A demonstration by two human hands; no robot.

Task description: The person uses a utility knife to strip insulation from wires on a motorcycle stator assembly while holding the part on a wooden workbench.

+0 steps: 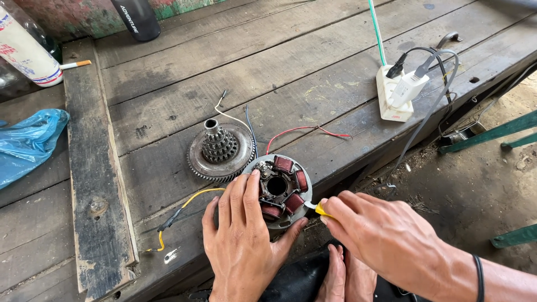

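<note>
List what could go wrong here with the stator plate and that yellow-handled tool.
1. The stator plate sits at the bench edge, steadied only by the left hand; a push might slide it off.
2. The yellow-handled tool in the right hand points at the copper coils; a slip could nick the windings.
3. The left hand's fingertips rest near the tip and could get jabbed.

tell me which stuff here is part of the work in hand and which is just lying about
In hand:
- stator plate with red coils, steadied by left hand
- yellow-handled tool, pinched in right hand
- its coloured wires

Lying about:
- gear cluster
- power strip with chargers
- blue plastic bag
- cigarette
- dark bottle
</note>
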